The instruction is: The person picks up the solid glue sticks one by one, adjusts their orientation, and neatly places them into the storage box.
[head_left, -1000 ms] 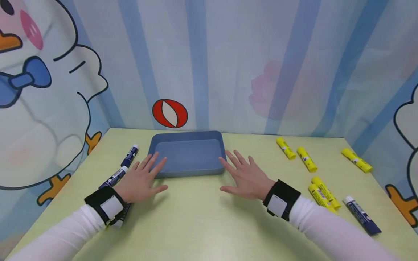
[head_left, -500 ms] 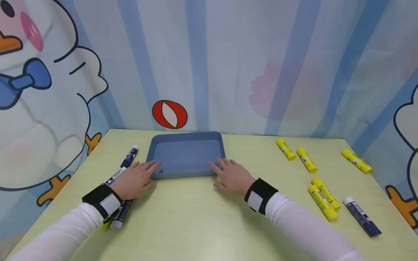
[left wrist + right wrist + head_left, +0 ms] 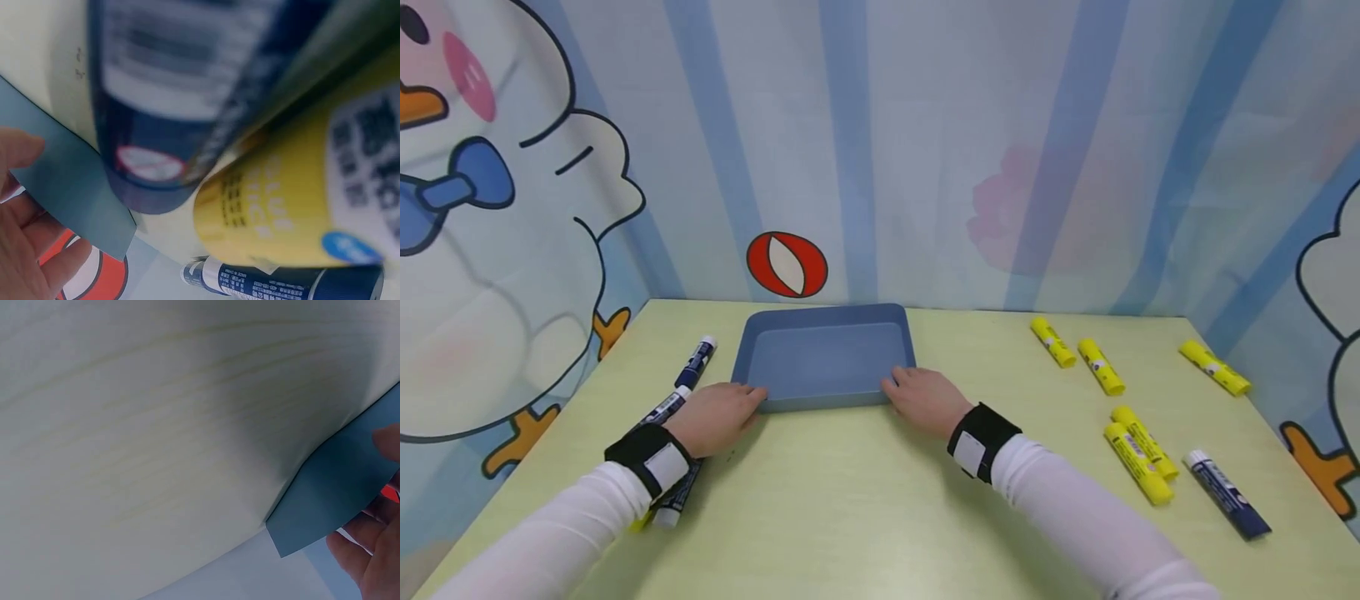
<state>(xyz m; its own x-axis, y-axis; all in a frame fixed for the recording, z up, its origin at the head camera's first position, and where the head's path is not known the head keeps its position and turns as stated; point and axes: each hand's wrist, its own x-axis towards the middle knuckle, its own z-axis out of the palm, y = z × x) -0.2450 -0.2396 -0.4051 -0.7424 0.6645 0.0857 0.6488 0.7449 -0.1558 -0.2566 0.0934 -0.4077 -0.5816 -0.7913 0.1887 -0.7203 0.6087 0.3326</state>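
A shallow blue-grey tray (image 3: 823, 400) lies at the back of the table. My left hand (image 3: 713, 417) grips its front left corner, the thumb on the outer wall and the fingers over the rim, as the left wrist view shows. At the front right corner my right hand (image 3: 929, 402) holds the rim the same way; its thumb (image 3: 389, 442) lies against the outer wall (image 3: 337, 481). Beside and under my left wrist are dark blue tubes (image 3: 676, 498) with pale caps and a yellow glue stick (image 3: 269, 206), partly hidden in the head view.
Several yellow glue sticks (image 3: 1101, 367) lie scattered on the right of the table, two of them side by side (image 3: 1138, 462). A dark blue tube (image 3: 1227, 495) with a white cap lies near the right edge. A printed curtain (image 3: 925, 150) stands behind the table (image 3: 850, 517).
Both hands have come down to the tray's front corners, the right one moving leftward. Their spread fingers have curled over the rim. The glue sticks and tubes stay put.
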